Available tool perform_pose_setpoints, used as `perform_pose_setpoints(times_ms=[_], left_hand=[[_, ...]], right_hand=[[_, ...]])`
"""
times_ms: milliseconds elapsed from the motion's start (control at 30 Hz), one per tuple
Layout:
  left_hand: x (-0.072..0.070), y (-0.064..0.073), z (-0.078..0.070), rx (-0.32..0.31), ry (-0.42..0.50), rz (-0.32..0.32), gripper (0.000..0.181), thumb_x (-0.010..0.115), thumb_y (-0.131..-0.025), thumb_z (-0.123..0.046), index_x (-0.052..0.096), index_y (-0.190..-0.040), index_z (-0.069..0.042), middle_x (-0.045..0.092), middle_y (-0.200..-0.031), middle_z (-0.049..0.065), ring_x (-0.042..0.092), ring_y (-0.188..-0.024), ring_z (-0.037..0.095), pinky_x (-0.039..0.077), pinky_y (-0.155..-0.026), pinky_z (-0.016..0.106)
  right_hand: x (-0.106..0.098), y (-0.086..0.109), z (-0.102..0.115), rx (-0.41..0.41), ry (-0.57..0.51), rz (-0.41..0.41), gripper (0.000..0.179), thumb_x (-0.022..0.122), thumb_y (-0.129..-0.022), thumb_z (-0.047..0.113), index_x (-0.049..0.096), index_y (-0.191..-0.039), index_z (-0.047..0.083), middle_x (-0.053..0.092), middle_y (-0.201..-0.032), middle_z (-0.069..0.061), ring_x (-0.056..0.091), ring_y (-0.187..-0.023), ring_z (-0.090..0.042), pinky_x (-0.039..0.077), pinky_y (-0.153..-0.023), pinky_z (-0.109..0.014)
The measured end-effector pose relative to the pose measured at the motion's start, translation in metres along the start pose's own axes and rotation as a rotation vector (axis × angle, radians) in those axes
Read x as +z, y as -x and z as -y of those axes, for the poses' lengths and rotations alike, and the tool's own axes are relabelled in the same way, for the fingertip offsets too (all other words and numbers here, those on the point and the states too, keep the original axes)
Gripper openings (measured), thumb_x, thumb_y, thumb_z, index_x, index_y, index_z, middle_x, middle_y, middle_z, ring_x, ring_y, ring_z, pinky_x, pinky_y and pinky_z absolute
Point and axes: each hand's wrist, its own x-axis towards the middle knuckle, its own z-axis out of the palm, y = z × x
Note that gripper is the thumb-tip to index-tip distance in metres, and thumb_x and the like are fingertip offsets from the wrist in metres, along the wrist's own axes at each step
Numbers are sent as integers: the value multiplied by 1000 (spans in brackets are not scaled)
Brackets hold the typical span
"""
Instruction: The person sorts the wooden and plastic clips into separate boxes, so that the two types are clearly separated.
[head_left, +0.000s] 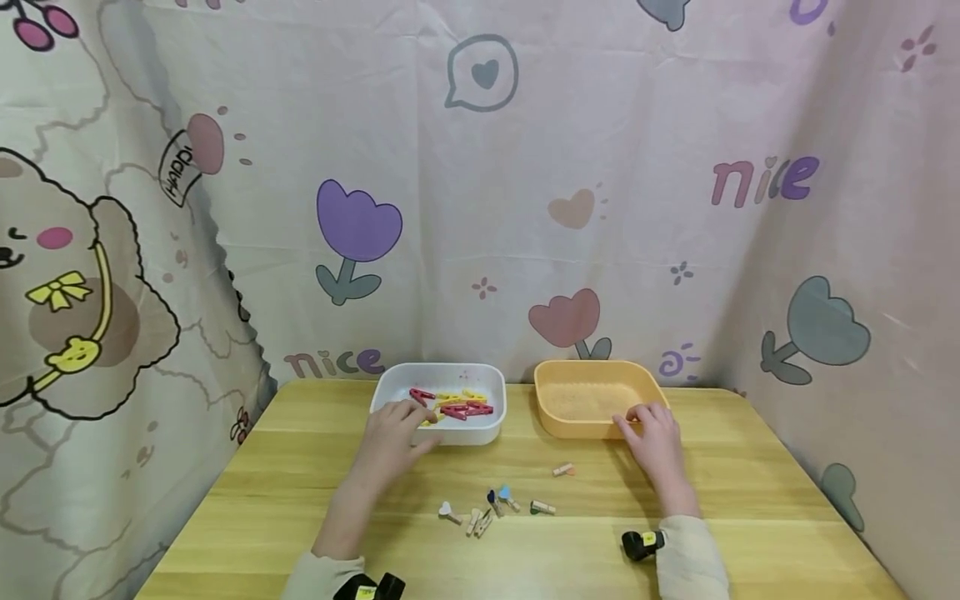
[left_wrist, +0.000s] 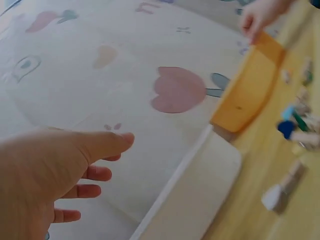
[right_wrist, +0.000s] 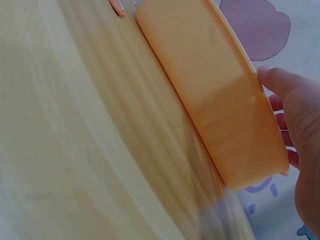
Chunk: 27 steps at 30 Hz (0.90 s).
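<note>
In the head view my left hand [head_left: 392, 437] is above the near left side of a white tray [head_left: 491, 425], fingers over it and loosely bent, the thumb apart from its wall. Red clothespins [head_left: 455, 412] and yellow clothespins [head_left: 472, 396] lie in this tray. My right hand [head_left: 657, 437] is at the near right rim of an orange tray [head_left: 577, 429]. In the right wrist view the thumb [right_wrist: 275, 77] meets the rim, with the other fingers partly hidden beyond it; the hand appears to pinch the rim.
Several small wooden clothespins lie loose on the wooden table [head_left: 262, 500], one with a white heart [head_left: 446, 508], one with a dark blue top [head_left: 492, 497], one light blue [head_left: 505, 493]. Another small clothespin [head_left: 562, 470] is nearer the orange tray. A printed curtain [head_left: 480, 208] hangs behind.
</note>
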Motion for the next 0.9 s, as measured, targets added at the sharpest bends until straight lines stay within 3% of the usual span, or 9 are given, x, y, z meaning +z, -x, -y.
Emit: perform_pose_setpoints(times_ms=[100,300,433,533,700,900], left_hand=[[3,3,2,119,-57,-11,27,77,-81,-38,68,-97,-19,65,-103,1,60,-103,25,47,-94,48],[13,12,4,335,-77,-37,27,78,-79,-37,69,-96,-20,65,-96,-2,60,-98,21,48,-93,45],[21,24,4,439,-110,-15,29,78,-78,-40,68,-97,-21,65,-97,-4,59,-96,17,50,-90,40],[27,30,3,460,-112,53,27,77,-79,-39,67,-98,-22,64,-98,-5,57,-98,16,48,-90,39],[32,35,1,415,-131,210,25,73,-82,-41,66,-100,-25,61,-102,-6,53,-103,16,44,-96,41],[35,37,1,433,-136,291,21,72,-81,-40,67,-97,-27,60,-103,-7,52,-104,15,43,-97,43]], right_hand=[[1,1,-1,6,-6,-13,25,76,-82,24,60,-81,5,55,-85,-12,51,-85,-33,35,-81,-48],[1,-1,-1,-4,-4,-25,24,76,-82,22,60,-82,4,54,-85,-12,51,-85,-34,35,-83,-49],[2,1,1,3,0,-3,24,76,-83,23,61,-82,4,54,-85,-12,50,-84,-33,36,-84,-51],[1,3,2,8,3,7,24,76,-83,23,61,-83,4,54,-85,-12,49,-84,-32,36,-83,-49],[1,3,3,16,-4,5,25,76,-83,24,62,-83,4,55,-86,-12,50,-85,-32,35,-84,-48],[1,3,4,22,-6,-7,25,77,-82,24,61,-82,4,55,-86,-13,50,-85,-33,35,-84,-48]])
